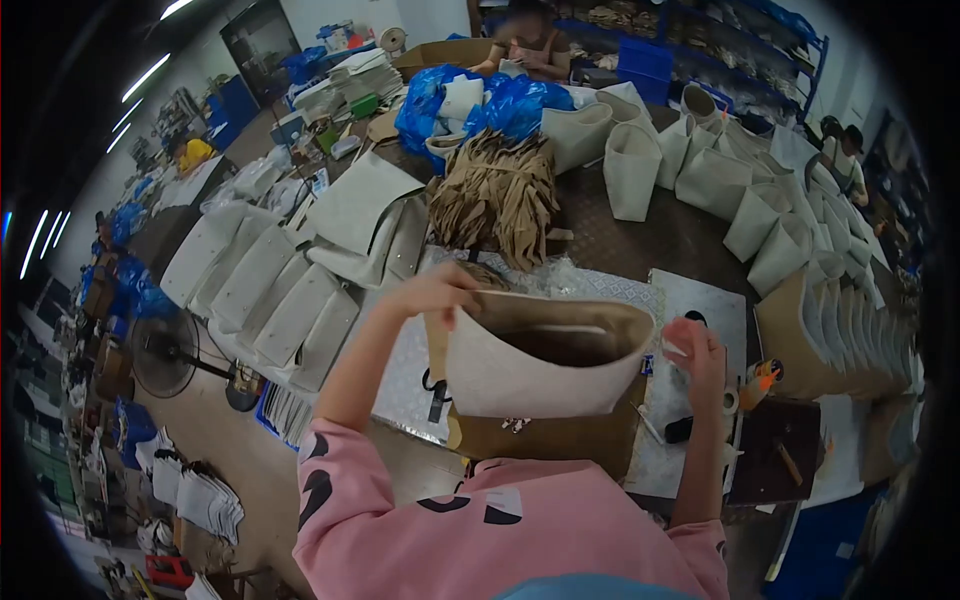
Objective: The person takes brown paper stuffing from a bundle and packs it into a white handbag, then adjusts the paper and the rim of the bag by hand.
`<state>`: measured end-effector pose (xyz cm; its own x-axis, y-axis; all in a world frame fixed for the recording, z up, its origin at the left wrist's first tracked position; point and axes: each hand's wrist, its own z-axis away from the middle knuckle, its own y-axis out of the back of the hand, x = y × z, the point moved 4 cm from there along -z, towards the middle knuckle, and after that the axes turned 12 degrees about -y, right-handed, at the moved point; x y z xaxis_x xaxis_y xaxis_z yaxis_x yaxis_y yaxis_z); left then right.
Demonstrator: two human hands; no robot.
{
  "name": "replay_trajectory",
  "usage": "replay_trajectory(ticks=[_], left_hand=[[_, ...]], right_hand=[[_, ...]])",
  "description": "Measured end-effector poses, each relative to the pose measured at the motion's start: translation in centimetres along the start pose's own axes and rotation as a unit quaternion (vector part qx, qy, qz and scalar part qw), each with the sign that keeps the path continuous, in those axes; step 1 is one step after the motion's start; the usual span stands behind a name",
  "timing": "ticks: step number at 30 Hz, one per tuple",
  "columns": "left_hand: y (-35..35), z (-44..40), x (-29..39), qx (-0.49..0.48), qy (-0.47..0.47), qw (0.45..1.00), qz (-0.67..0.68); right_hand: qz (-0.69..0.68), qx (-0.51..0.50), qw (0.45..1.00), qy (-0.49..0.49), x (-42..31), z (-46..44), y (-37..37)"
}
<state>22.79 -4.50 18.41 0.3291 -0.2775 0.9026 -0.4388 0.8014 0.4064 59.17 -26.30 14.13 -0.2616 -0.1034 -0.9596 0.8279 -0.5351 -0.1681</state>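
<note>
A cream-white bag body with an open brown-lined top stands upright in front of me, over a brown board. My left hand grips its upper left rim, fingers bent over the edge. Just off the right end of the bag is my right hand, raised, its fingers curled but apart, with nothing visible in them. Behind the bag lies a heap of brown strips. Black scissors lie partly hidden at the bag's left side.
Stacked white bag pieces fill the left side. Several finished-looking white bags stand at the back right. An orange-topped bottle and a dark red board are at right. A person sits across the table; a fan stands left.
</note>
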Motion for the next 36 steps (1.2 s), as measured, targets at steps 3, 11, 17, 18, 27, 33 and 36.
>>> replay_trajectory(ticks=[3, 11, 17, 18, 27, 33, 36], left_hand=[[9.3, 5.6, -0.9, 0.238, 0.002, 0.971, 0.029], [33.4, 20.5, -16.5, 0.672, -0.104, 0.703, 0.207], [17.5, 9.9, -21.9, 0.601, 0.027, 0.791, 0.112], [13.4, 7.6, -24.4, 0.539, 0.070, 0.833, 0.100], [-1.4, 1.7, -37.1, 0.384, 0.213, 0.894, -0.088], [-2.2, 1.7, -41.9, 0.478, 0.125, 0.866, 0.081], [-2.1, 1.1, -40.2, 0.495, 0.124, 0.830, 0.224]], right_hand=[[-0.080, 0.048, 0.995, 0.037, 0.3, -1.1, 1.8], [-0.045, 0.028, 0.995, -0.085, 8.1, -4.8, 0.1], [0.090, 0.043, 0.990, -0.101, 7.0, -12.4, -3.5], [0.162, 0.042, 0.983, -0.070, 6.1, -14.4, -4.6], [0.603, 0.139, 0.746, 0.246, 1.3, -43.3, -9.5], [0.757, 0.270, 0.558, 0.207, -1.2, -55.5, -11.9], [0.791, 0.229, 0.552, 0.127, 0.2, -57.6, -11.2]])
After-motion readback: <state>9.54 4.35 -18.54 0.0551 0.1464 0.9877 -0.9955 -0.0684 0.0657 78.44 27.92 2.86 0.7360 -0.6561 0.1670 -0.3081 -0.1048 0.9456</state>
